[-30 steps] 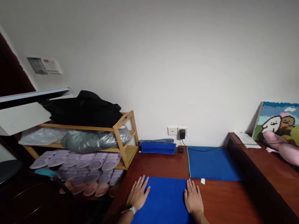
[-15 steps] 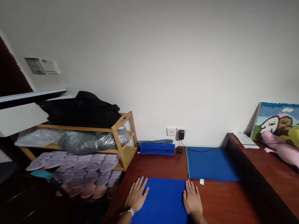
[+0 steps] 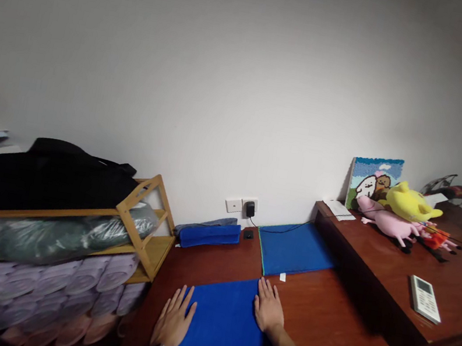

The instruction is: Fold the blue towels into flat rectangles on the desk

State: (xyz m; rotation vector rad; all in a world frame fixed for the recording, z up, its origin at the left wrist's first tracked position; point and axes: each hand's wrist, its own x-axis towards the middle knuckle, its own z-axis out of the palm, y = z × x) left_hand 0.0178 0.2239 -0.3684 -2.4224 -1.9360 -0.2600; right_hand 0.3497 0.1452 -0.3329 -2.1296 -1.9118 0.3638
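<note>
One left hand (image 3: pixel 174 320) and one right hand (image 3: pixel 270 309) are lying open, palms down and fingers extended, along opposite edges of a bright blue cloth (image 3: pixel 223 325). That cloth is stretching flat between them over a brown desk (image 3: pixel 347 322). Beyond the right hand, a second blue cloth (image 3: pixel 295 249) is lying flat; beyond the left hand, a folded blue cloth (image 3: pixel 209 235) is resting near the wall (image 3: pixel 224 107).

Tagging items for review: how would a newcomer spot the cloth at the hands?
On the reddish-brown desk by the white wall, look toward the camera. There the blue cloth lies with the left hand and the right hand at its far corners. It is brighter than the green-edged cloth behind it and, unlike the blue bundle near the wall, spread flat.
</note>
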